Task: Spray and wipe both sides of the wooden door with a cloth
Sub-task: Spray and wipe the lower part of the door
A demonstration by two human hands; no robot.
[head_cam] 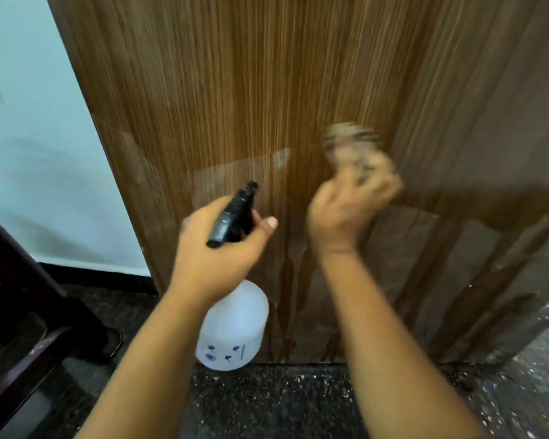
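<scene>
The brown wooden door (251,90) fills the view, with wet streaks running down its lower part. My left hand (213,248) grips the black trigger head of a white spray bottle (232,331), whose nozzle points at the door. My right hand (346,213) holds a bunched, patterned cloth (355,150) against the door at mid height, to the right of the bottle. That hand and the cloth are blurred.
A pale blue wall (38,153) with a black skirting stands left of the door. Dark wooden furniture (19,312) fills the lower left corner. The floor (282,403) is dark speckled stone. The door's lower right edge is chipped and paint-flecked.
</scene>
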